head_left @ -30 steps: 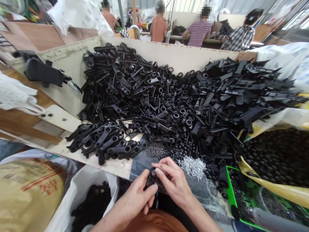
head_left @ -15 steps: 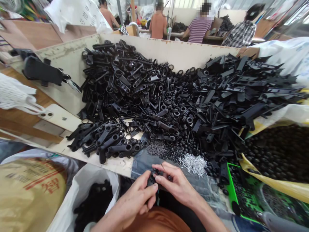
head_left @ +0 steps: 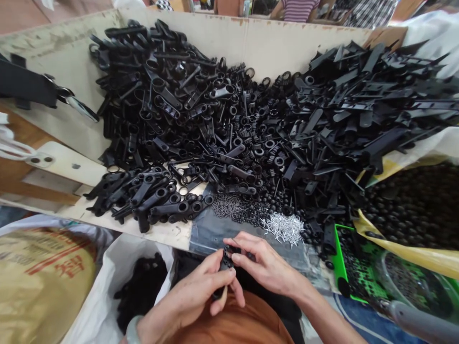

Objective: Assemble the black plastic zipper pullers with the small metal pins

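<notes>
A small black plastic part (head_left: pixel 225 260) sits between my two hands, above my lap; its exact kind is hard to make out. My left hand (head_left: pixel 206 277) is closed round its lower end, thumb on top. With thumb and fingers, my right hand (head_left: pixel 256 260) pinches at the part's upper end. Just beyond my hands, on the bench edge, lie a heap of silver pins (head_left: pixel 285 228) and a heap of small dark grey screws or springs (head_left: pixel 227 208). Left of these rests a group of black handle-like parts (head_left: pixel 158 200).
A large heap of black plastic parts (head_left: pixel 172 95) fills the walled bench (head_left: pixel 201 28). On the right are a green tray (head_left: pixel 339 258) and a bag of black balls (head_left: pixel 416 205). On the left stand a white sack (head_left: pixel 107 277) of black parts and a phone (head_left: pixel 68 162). Other people work beyond.
The view has tilted downward, so the bench sits higher in it. My left fingers have loosened a little and more of the black part shows. My right hand keeps its pinch.
</notes>
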Demonstrator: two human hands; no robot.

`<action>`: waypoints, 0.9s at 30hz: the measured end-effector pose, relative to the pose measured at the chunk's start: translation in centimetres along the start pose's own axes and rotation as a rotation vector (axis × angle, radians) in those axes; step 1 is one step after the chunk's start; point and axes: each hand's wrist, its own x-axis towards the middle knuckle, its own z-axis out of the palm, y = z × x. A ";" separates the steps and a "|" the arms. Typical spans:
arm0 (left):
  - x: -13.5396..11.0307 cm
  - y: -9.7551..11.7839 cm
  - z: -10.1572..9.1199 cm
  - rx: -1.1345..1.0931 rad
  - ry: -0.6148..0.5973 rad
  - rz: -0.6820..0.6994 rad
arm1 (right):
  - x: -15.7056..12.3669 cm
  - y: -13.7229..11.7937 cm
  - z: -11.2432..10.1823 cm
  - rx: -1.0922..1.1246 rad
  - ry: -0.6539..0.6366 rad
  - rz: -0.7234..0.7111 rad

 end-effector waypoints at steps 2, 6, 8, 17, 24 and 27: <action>0.1 -0.2 0.1 -0.029 0.002 -0.013 | -0.2 -0.2 0.1 -0.012 0.004 0.039; 0.2 0.1 -0.5 0.110 0.198 0.090 | -0.8 -0.7 0.5 0.012 0.119 0.105; 0.5 0.6 -1.4 0.411 0.454 0.284 | -1.2 -0.3 0.5 0.028 0.253 0.111; 5.4 2.8 -4.2 1.481 1.044 0.394 | -1.2 1.1 0.1 -0.067 0.418 0.031; 5.9 2.5 -4.8 1.629 0.881 0.506 | 0.5 1.6 -0.5 -0.271 0.444 -0.014; 5.3 1.6 -4.9 1.668 0.785 0.560 | 2.1 2.0 -0.3 -0.422 0.418 -0.007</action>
